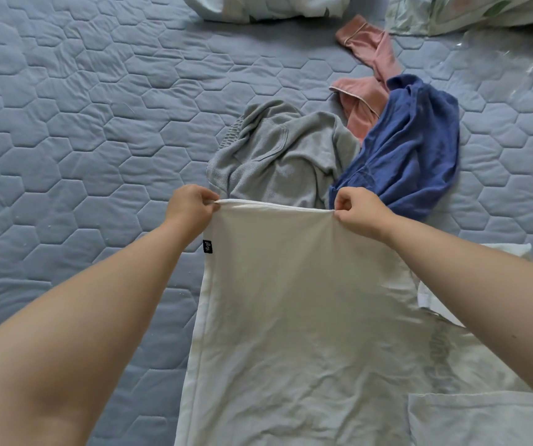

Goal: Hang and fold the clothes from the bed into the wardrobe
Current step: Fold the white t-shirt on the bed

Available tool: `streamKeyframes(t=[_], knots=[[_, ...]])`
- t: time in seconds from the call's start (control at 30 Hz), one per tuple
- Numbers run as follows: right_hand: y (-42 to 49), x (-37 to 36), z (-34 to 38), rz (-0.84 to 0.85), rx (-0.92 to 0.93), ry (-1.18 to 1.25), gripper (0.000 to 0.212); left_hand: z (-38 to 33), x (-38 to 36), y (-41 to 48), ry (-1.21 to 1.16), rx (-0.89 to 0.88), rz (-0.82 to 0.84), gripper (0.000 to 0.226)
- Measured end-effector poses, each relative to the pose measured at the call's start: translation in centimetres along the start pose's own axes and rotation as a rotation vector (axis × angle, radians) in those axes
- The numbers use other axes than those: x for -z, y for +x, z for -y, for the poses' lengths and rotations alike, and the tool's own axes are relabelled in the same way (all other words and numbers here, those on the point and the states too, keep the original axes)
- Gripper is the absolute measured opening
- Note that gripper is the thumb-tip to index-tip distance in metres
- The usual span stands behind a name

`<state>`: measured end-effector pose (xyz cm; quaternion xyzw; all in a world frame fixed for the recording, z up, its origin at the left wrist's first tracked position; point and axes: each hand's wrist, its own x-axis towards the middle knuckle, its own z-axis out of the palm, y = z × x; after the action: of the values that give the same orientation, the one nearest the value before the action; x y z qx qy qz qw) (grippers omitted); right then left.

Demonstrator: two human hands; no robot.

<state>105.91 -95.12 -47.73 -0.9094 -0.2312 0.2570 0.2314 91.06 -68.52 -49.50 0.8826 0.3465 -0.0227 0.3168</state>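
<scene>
A white garment (291, 310) with a small black label on its left edge lies stretched down the bed in front of me. My left hand (189, 206) pinches its far left corner and my right hand (360, 212) pinches its far right corner, holding that edge taut. Just beyond the edge lie a crumpled grey garment (278, 156), a blue garment (410, 156) to its right, and a pink garment (368, 78) farther back.
The bed has a blue quilted cover (81, 123) with a hexagon pattern. Pale patterned bedding (291, 6) is bunched at the far edge. A clear plastic sheet (500, 69) lies at the upper right. More white cloth (484, 420) sits at the lower right.
</scene>
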Motion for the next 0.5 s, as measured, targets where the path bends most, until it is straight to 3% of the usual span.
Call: streamKeyframes(t=[0.13, 0.23, 0.3, 0.37, 0.43, 0.5], knots=[[-0.5, 1.7, 0.7, 0.185, -0.029, 0.054, 0.014, -0.3, 0.9, -0.1, 0.039, -0.046, 0.041, 0.019], [-0.4, 3.2, 1.0, 0.459, -0.069, -0.193, 0.023, 0.0, 1.7, -0.1, -0.294, 0.071, 0.214, 0.015], [0.1, 3.3, 1.0, 0.505, -0.083, -0.362, 0.027, 0.2, 1.8, 0.0, -0.396, 0.136, 0.295, 0.012], [1.1, 2.8, 0.9, 0.368, -0.065, -0.400, 0.024, 0.2, 1.4, 0.5, -0.256, 0.122, 0.221, 0.015], [2.0, 1.7, 0.5, 0.048, -0.021, -0.394, 0.020, -0.1, 0.6, 0.9, -0.094, 0.139, 0.000, 0.011], [2.5, 0.6, 0.0, -0.200, -0.026, -0.391, 0.024, -0.7, -0.8, 0.8, -0.021, 0.172, -0.147, 0.030]])
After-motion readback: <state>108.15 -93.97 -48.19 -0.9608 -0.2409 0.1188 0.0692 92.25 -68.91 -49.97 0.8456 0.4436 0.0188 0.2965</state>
